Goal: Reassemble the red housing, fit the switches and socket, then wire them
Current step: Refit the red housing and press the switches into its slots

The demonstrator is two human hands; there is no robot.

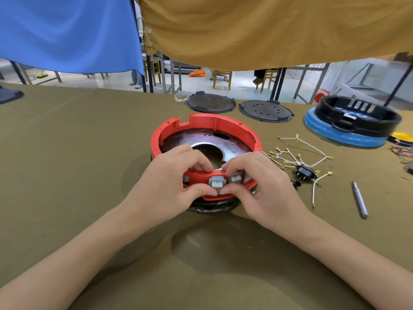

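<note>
The red housing (202, 124), a round ring with a metal plate inside, stands mid-table on a black base. My left hand (172, 175) and my right hand (261, 177) both pinch its near wall. Between my thumbs and fingers sits a grey switch (216, 182) in that wall; a second grey switch (235, 178) is seated just right of it. A black socket (306, 172) lies on the cloth to the right among white wires (299, 151) with brass terminals.
A metal screwdriver bit (359, 202) lies at the right. Two dark round plates (210, 102) (266, 110) rest behind the housing. A black ring on a blue base (353, 121) stands at the far right, with coloured wires (402, 151) by the edge.
</note>
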